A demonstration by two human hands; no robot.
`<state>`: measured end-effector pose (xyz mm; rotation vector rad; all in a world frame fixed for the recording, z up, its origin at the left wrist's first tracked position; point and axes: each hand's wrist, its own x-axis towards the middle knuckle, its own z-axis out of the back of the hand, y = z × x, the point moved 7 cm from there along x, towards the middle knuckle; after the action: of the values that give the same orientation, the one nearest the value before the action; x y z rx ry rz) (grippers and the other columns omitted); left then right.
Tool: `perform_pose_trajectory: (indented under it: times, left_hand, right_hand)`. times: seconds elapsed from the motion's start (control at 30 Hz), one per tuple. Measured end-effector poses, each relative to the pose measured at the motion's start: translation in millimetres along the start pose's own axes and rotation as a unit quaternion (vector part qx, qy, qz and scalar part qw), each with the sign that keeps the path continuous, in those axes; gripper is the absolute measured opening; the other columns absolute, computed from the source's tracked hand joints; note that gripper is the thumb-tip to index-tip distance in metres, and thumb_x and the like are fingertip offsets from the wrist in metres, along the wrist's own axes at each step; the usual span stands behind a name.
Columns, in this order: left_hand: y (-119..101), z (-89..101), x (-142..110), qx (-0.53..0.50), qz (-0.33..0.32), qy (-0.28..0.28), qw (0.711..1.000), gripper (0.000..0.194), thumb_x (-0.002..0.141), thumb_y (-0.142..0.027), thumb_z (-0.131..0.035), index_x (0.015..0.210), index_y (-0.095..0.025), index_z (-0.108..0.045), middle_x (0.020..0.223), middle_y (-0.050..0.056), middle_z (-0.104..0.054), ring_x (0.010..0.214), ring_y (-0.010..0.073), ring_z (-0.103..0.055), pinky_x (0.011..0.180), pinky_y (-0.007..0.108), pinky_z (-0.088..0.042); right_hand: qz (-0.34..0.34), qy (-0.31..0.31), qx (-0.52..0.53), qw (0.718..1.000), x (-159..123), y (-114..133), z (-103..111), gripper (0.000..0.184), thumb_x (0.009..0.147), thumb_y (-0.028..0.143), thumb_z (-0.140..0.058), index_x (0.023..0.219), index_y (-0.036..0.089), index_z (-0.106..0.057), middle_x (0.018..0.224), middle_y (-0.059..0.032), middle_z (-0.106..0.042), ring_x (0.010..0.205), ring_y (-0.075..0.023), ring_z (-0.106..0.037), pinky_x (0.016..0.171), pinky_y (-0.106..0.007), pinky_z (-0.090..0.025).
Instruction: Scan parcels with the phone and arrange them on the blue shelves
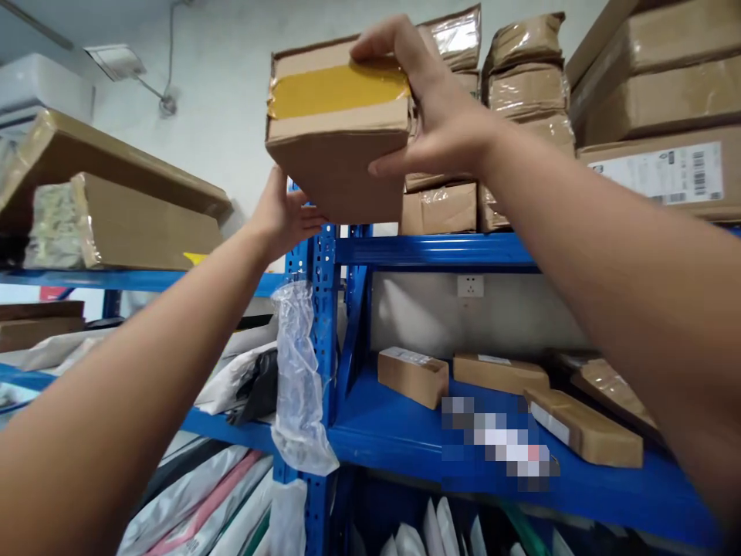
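A brown cardboard box [341, 170] with a wide strip of yellow tape is held up in front of the upper shelf. My right hand [428, 100] grips its right end, fingers over the top and thumb along the underside. At the box's lower left, my left hand [286, 212] supports it from beneath with its fingers stretched out, palm partly hidden. Behind the held box, stacked cartons [440, 208] stand on the upper shelf.
A blue shelf upright [324, 332] has a clear plastic sleeve [298, 371] hanging on it. Small boxes [414, 374] lie on the blue middle shelf [382, 440]. Long cartons [150, 224] rest on the left rack, above mailing bags [197, 502]. Larger cartons [683, 100] are stacked at right.
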<state>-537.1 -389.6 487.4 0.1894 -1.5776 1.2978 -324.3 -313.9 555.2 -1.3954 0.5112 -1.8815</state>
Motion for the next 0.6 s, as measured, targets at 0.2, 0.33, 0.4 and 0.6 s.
perform_pose_trajectory:
  times: [0.2,0.33,0.4,0.6]
  left_hand:
    - [29.1,-3.6,16.2,-0.075,-0.002,-0.069,0.995,0.064,0.086,-0.062,-0.017,0.101,-0.019,-0.062,0.086,0.01,-0.067,0.091,0.0272,-0.064,0.085,0.046,-0.05]
    - [16.9,13.0,24.6,-0.053,-0.072,-0.134,0.987,0.046,0.086,-0.06,-0.031,0.096,-0.024,-0.06,0.083,0.004,-0.063,0.085,0.0241,-0.063,0.084,0.048,-0.051]
    - [5.9,19.1,26.0,-0.035,-0.112,-0.15,0.982,0.037,0.087,-0.056,-0.038,0.089,-0.027,-0.06,0.081,0.003,-0.062,0.084,0.0239,-0.063,0.079,0.046,-0.053]
    - [6.1,14.1,2.1,-0.004,-0.204,-0.204,0.957,0.024,0.084,-0.032,-0.044,0.091,-0.017,-0.062,0.086,0.001,-0.066,0.088,0.0166,-0.063,0.082,0.037,-0.052]
  right_hand:
    - [0.023,0.053,-0.067,0.996,10.3,18.1,-15.9,0.072,0.06,0.041,-0.077,0.126,0.035,-0.047,0.131,0.0011,-0.051,0.126,-0.0282,-0.046,0.111,-0.04,-0.037]
    - [0.05,-0.012,-0.068,0.996,-1.6,14.1,-14.5,0.077,0.062,0.052,-0.073,0.129,0.023,-0.049,0.132,-0.0039,-0.054,0.127,-0.0289,-0.046,0.112,-0.041,-0.036]
    - [0.053,-0.05,-0.063,0.995,-9.6,5.9,-12.1,0.077,0.065,0.058,-0.069,0.13,0.023,-0.049,0.132,-0.0047,-0.055,0.128,-0.0279,-0.046,0.112,-0.04,-0.036]
    - [0.152,-0.16,-0.065,0.973,-37.4,-6.4,-7.5,0.083,0.07,0.06,-0.066,0.136,0.019,-0.04,0.135,-0.0079,-0.051,0.125,-0.0279,-0.048,0.11,-0.045,-0.036]
